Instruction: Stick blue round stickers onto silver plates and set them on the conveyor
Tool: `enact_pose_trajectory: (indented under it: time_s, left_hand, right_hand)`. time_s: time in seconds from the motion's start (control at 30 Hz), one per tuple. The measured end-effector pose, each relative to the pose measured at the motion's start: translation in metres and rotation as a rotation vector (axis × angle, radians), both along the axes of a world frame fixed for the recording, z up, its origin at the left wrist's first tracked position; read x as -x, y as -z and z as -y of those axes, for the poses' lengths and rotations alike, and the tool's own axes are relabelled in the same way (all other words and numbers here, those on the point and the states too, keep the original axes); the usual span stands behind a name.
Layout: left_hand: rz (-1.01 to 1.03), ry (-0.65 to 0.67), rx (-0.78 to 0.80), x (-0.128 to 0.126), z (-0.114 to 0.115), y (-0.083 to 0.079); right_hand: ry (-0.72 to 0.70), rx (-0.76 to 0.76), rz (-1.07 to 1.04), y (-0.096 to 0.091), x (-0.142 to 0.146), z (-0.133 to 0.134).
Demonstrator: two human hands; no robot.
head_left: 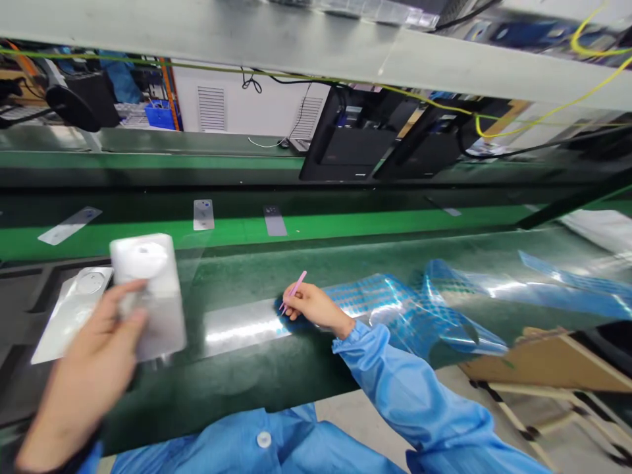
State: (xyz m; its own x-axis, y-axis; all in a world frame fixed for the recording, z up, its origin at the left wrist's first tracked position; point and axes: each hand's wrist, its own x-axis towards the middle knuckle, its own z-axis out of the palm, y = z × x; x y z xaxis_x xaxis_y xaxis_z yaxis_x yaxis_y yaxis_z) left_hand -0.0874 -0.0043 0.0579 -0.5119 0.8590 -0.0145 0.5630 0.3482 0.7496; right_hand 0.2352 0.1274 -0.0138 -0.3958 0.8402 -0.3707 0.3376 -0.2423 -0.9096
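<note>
My left hand (99,349), a little blurred, is closed on a pale phone back cover (155,266), with thumb and finger at its lower left. Under and beside that hand, more whitish covers (81,296) lie at the bench's left end. Pink tweezers (298,284) are pinched in my right hand (313,306), points down. Their tips are just above the right part of a clear film strip (241,327) on the green bench. Right of my right hand, the film bears blue dots and curls up in loose folds (395,303). Whether the tweezers grip anything is too small to tell.
On the green conveyor strip (340,224) behind the bench lie several phone back covers (203,215). Dark monitors (353,138) stand beyond it. A grey shelf beam (247,39) with yellow cable crosses above. A cardboard box (548,362) is at the lower right.
</note>
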Motion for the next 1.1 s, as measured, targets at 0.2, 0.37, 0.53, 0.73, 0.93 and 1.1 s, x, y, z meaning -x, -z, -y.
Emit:
enact_pose_trajectory:
  time_s: [0.2,0.37,0.53,0.73,0.93,1.1]
  left_hand:
    - [0.225,0.34,0.027,-0.108,-0.017,0.069]
    - [0.076,0.473,0.138,-0.112,-0.009,0.087]
    - [-0.139,0.598,0.306,-0.106,-0.001,0.058]
    - [-0.282,0.624,0.105,-0.099,-0.022,0.063]
    - [-0.399,0.725,-0.138,-0.09,-0.048,0.102]
    - [-0.404,0.765,-0.113,-0.089,-0.045,0.111]
  right_hand:
    - [0.038,0.013,0.069,0.01,0.013,0.001]
    - [-0.013,-0.018,0.162,0.004,0.017,0.002]
    - [-0.024,-0.014,0.185,0.001,0.02,0.003]
    - [-0.018,0.04,0.047,0.006,0.015,0.002]
    - [0.0,0.005,-0.051,0.001,0.024,0.005]
    - [-0.036,-0.019,0.021,0.0,0.049,0.002]
